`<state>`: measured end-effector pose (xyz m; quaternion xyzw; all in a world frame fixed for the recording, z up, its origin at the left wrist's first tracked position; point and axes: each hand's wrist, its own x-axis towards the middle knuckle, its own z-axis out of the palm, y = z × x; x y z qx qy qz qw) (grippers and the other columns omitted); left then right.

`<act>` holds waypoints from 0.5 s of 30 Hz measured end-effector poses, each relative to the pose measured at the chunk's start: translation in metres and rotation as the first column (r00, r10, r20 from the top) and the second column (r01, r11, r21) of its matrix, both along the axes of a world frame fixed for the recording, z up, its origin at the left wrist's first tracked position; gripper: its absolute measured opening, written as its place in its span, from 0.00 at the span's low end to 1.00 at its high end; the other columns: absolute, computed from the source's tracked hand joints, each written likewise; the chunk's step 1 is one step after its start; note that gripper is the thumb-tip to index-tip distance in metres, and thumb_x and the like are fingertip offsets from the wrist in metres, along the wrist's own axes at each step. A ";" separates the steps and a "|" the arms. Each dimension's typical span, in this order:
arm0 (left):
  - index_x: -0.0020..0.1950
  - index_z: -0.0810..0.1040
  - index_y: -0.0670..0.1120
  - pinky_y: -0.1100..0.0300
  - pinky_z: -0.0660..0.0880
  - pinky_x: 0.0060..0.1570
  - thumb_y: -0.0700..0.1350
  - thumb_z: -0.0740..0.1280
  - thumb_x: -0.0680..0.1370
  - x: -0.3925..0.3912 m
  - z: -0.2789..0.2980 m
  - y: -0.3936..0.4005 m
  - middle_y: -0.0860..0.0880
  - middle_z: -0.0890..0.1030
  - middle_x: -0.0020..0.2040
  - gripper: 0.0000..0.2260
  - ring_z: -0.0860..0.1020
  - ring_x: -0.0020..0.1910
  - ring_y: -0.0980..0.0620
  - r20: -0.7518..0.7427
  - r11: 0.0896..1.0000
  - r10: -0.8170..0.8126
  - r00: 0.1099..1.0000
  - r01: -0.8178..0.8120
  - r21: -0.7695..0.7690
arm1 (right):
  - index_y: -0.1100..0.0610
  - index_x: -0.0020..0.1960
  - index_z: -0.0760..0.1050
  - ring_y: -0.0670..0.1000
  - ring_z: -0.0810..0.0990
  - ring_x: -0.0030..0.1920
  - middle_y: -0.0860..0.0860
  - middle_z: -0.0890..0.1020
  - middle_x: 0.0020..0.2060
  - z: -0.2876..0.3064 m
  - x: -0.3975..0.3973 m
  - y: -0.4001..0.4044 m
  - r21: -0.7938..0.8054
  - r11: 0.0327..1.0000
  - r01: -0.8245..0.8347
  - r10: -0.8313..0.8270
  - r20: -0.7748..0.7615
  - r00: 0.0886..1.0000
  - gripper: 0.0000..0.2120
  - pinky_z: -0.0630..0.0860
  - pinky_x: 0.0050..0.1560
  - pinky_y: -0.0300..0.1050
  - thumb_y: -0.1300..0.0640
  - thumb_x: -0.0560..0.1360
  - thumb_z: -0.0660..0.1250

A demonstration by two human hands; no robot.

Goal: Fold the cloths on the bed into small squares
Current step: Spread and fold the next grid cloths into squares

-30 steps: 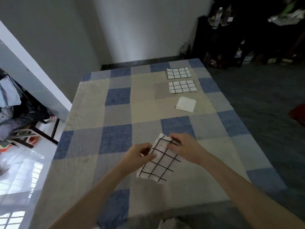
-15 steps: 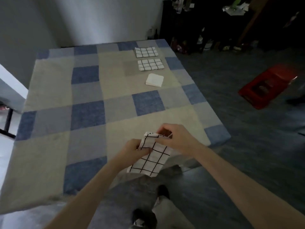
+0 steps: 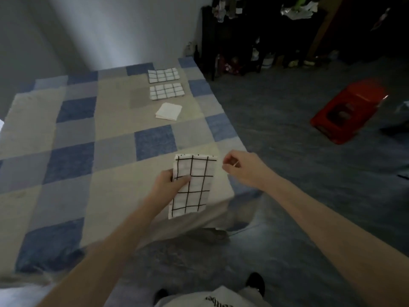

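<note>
Folding should go best if the white cotton cloth with the black grid (image 3: 191, 187) is laid flat on the checked blue-and-beige bed (image 3: 73, 134) and its short ends brought together, corners matched. It hangs as a long strip over the bed's near corner, pinched at its left edge by the left hand (image 3: 170, 185). The right hand (image 3: 241, 166) is just right of its top corner, apart, fingers curled, seemingly holding nothing.

The red crate (image 3: 347, 109) is motion-blurred, shelf clutter (image 3: 261, 56) is too dark to identify, and both forearms are edge-cropped.
</note>
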<state>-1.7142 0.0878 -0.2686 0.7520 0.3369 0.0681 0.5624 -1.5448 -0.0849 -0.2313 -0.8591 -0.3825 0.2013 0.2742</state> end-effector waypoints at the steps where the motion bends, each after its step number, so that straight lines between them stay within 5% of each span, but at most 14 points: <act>1: 0.50 0.82 0.48 0.52 0.80 0.52 0.45 0.70 0.77 0.017 0.001 -0.013 0.51 0.84 0.45 0.04 0.83 0.46 0.54 0.011 0.999 0.032 0.999 -0.032 -0.005 | 0.52 0.50 0.77 0.47 0.79 0.43 0.46 0.81 0.43 0.003 0.019 -0.010 0.002 1.000 0.002 -0.002 0.004 1.000 0.06 0.77 0.47 0.41 0.51 0.76 0.66; 5: 0.52 0.82 0.45 0.49 0.80 0.52 0.45 0.71 0.76 0.084 0.002 -0.063 0.49 0.85 0.46 0.07 0.84 0.46 0.51 0.075 0.977 0.203 0.976 -0.197 -0.076 | 0.51 0.51 0.76 0.49 0.79 0.47 0.46 0.80 0.46 0.015 0.087 -0.061 -0.042 0.998 0.044 -0.039 0.112 0.993 0.08 0.78 0.49 0.48 0.50 0.74 0.66; 10: 0.47 0.82 0.49 0.53 0.80 0.48 0.45 0.70 0.76 0.145 0.015 -0.105 0.52 0.84 0.43 0.02 0.82 0.44 0.52 0.101 0.958 0.283 0.954 -0.286 0.015 | 0.52 0.56 0.71 0.54 0.76 0.54 0.50 0.76 0.52 0.026 0.153 -0.107 -0.245 0.970 0.000 0.102 0.403 0.909 0.11 0.74 0.46 0.49 0.50 0.76 0.62; 15: 0.32 0.67 0.50 0.58 0.65 0.34 0.44 0.66 0.75 0.188 0.032 -0.106 0.51 0.73 0.31 0.14 0.75 0.34 0.47 -0.066 0.807 0.144 0.987 -0.079 0.585 | 0.55 0.56 0.70 0.56 0.75 0.54 0.53 0.75 0.52 0.028 0.203 -0.100 -0.299 0.953 -0.053 0.199 0.484 0.852 0.12 0.72 0.46 0.49 0.51 0.76 0.62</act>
